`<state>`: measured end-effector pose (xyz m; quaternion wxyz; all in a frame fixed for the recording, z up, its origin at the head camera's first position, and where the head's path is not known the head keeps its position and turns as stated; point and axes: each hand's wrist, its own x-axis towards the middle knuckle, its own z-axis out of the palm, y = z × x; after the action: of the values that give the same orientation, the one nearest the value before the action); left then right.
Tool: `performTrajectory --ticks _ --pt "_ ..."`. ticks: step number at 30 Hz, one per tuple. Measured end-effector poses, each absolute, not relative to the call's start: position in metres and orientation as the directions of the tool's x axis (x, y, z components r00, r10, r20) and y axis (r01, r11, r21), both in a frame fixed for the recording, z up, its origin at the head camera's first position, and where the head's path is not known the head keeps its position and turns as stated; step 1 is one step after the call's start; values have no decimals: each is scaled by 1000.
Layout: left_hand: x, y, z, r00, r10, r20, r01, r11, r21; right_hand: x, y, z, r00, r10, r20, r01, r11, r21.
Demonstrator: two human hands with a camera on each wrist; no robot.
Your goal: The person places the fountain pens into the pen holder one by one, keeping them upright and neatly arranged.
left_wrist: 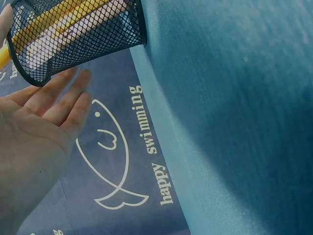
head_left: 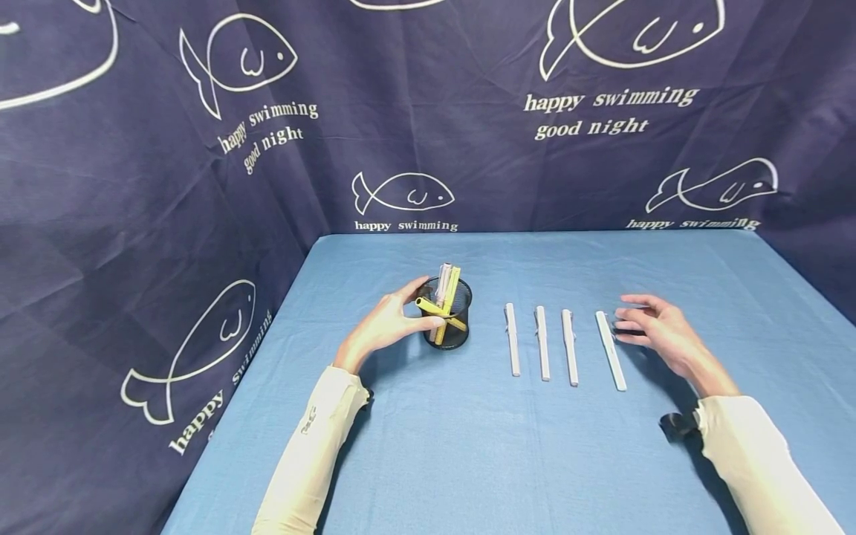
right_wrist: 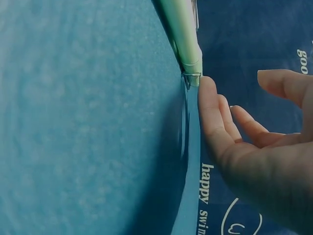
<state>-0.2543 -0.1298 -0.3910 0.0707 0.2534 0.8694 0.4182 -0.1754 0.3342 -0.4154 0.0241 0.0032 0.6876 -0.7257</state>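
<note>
A black mesh pen holder (head_left: 457, 338) stands on the left half of the table, with yellow pens (head_left: 452, 286) and a pale pen (head_left: 443, 281) in it. My left hand (head_left: 386, 321) holds it from the left, thumb across the front and fingers at the far side. In the left wrist view, those fingertips meet the mesh wall (left_wrist: 98, 36). To the right lie three pinkish-white pens (head_left: 543, 345) side by side, then a pale green pen (head_left: 611, 353). My right hand (head_left: 658, 331) is just right of the green pen, thumb and fingers apart, holding nothing.
A blue cloth (head_left: 455, 446) covers the table. Dark blue curtains (head_left: 495, 171) with white fish prints hang behind it and along the left side. A black strap piece (head_left: 677, 426) shows at the right wrist.
</note>
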Motion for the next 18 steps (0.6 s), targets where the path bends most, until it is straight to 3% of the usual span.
performTrajectory --ticks 9,18 --pt "-253 -129 -389 -866 493 80 373 532 761 -179 331 -415 -993 -33 -112 105 160 -982" --pt "-252 -130 -390 -869 490 73 368 538 758 -180 328 -413 -985 -34 -168 157 217 -963"
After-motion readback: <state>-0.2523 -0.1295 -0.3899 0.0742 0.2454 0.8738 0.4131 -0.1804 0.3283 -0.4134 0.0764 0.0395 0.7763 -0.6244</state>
